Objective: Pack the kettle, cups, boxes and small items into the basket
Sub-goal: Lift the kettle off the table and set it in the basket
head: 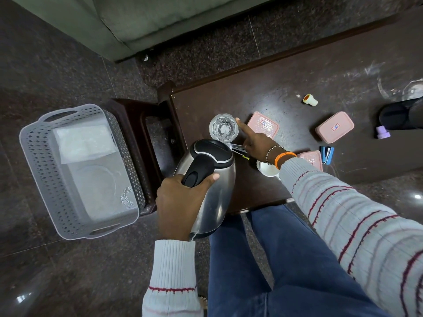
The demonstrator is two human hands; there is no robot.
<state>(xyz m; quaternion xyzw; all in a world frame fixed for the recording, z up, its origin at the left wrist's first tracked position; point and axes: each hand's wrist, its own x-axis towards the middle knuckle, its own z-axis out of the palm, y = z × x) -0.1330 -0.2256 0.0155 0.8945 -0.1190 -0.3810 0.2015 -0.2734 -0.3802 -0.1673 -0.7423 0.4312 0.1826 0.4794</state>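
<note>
Your dark wooden table carries the loose items. Just beyond your right hand, at its fingertip, stands a clear glass; touching the hand's far side lies a pink box. Under your wrist sits a white cup, with a second pink box and a blue stapler just right of it. Farther right lie a third pink box and a purple cap. The basket rests on the floor, left of your left hand.
</note>
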